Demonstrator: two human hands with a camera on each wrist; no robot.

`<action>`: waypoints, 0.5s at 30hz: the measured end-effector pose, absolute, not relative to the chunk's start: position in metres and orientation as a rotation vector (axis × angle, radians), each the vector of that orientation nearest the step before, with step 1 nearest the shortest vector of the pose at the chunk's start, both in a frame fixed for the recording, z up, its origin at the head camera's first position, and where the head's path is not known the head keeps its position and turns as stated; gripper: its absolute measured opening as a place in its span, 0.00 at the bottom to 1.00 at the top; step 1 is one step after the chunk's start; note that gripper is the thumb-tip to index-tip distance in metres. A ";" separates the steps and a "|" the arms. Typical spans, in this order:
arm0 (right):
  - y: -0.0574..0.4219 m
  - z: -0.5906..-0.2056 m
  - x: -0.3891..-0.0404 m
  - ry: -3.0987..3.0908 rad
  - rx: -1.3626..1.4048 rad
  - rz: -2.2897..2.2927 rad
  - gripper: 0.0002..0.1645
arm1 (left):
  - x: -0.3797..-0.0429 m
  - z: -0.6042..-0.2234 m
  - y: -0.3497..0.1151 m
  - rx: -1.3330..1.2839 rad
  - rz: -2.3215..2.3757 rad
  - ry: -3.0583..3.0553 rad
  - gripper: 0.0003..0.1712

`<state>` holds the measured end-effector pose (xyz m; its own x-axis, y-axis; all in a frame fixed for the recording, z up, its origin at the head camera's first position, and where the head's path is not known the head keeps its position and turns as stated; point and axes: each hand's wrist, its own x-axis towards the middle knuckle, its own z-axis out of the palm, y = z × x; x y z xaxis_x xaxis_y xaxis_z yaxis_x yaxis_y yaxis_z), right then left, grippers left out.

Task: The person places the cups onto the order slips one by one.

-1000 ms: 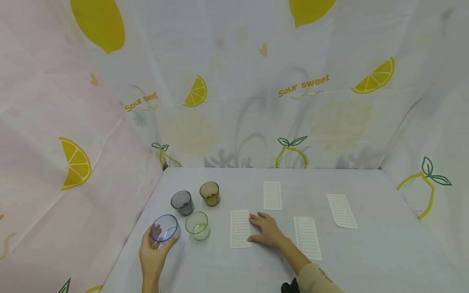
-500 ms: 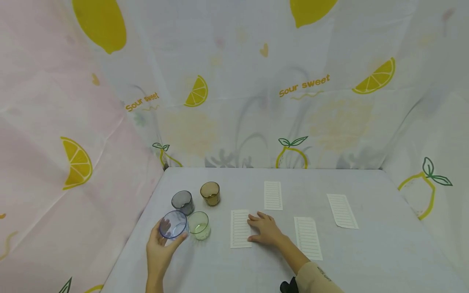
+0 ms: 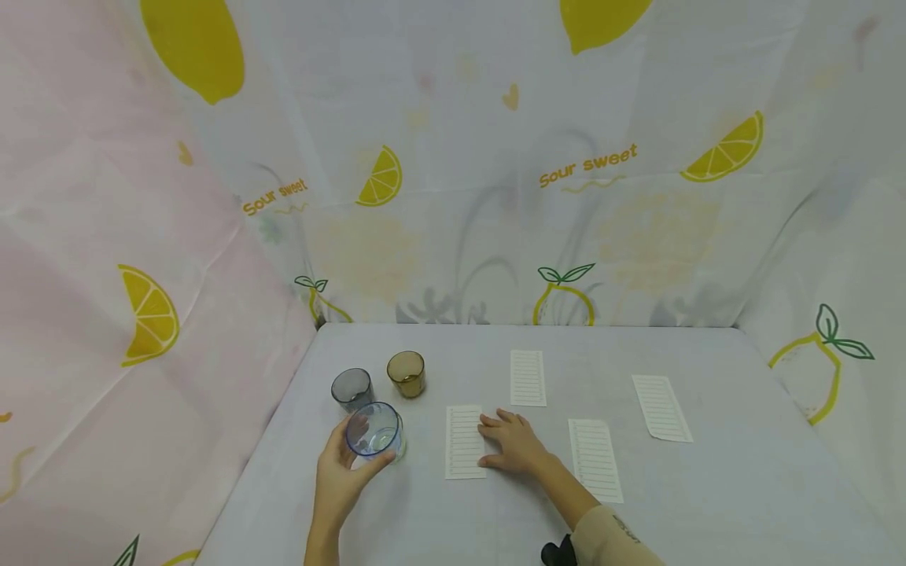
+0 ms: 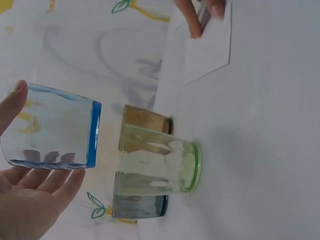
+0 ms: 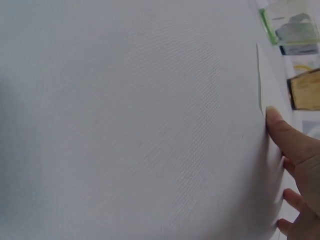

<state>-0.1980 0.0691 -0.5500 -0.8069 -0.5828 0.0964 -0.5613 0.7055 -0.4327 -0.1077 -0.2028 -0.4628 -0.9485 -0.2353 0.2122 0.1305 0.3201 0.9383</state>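
Holding a clear blue-tinted glass tumbler (image 3: pixel 373 430) by its side, the left hand (image 3: pixel 340 479) has its thumb on one side and its fingers around the other, and keeps it above a white cloth-covered table (image 3: pixel 708 503), clear of the surface. In the head view the blue tumbler overlaps a pale green glass tumbler (image 4: pixel 160 162), hiding most of it; the left wrist view shows the green one standing upright on the table, apart from the blue one. Behind these stand a smoky grey glass tumbler (image 3: pixel 350 385) and, to its right, an amber-brown glass tumbler (image 3: pixel 406 376). With fingers spread, the right hand (image 3: pixel 515 444) rests beside a white rectangular paper slip with ruled lines (image 3: pixel 463 442), its thumb tip at the slip's right edge. Farther right lie three similar ruled paper slips (image 3: pixel 594 460), well apart from the tumblers. A beige sleeve (image 3: pixel 612 538) covers the right forearm, and white fabric with yellow lemon prints (image 3: pixel 453 157) hangs around the table.
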 end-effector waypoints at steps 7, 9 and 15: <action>0.065 -0.543 -0.199 2.895 -0.967 -0.582 0.36 | -0.109 -0.463 -0.186 -0.046 -1.702 -2.285 0.49; 0.065 -0.543 -0.200 2.891 -0.965 -0.588 0.36 | -0.110 -0.465 -0.182 -0.085 -1.715 -2.289 0.48; 0.065 -0.545 -0.201 2.889 -0.940 -0.640 0.36 | -0.112 -0.469 -0.168 -0.118 -1.763 -2.309 0.48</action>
